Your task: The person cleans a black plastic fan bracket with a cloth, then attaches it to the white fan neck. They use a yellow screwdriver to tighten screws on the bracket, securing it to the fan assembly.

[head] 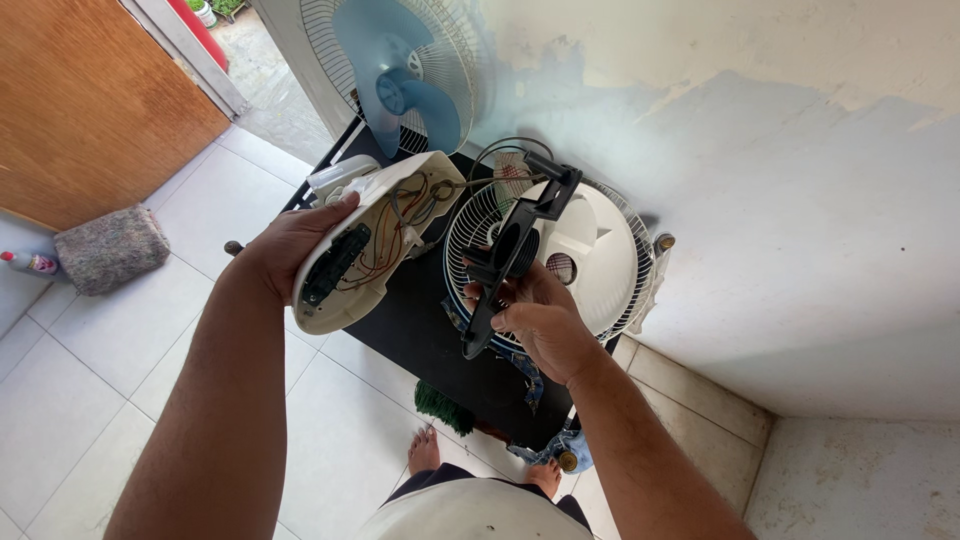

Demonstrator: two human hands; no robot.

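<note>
A white tiled floor [90, 400] meets a patchy blue and white wall [780, 200]. A black tabletop [420, 330] holds a white fan grille [610, 250], with a blue-bladed fan [405, 75] behind. The left hand [285, 245] is wrapped around a white fan housing [375, 235] full of coloured wires, held above the tabletop. The right hand [540, 320] pinches a black plastic bracket [515, 250] over the grille.

cream fan base [375, 235] with coloured wires, black bracket [520, 245], blue fan blades [405, 85].
</note>
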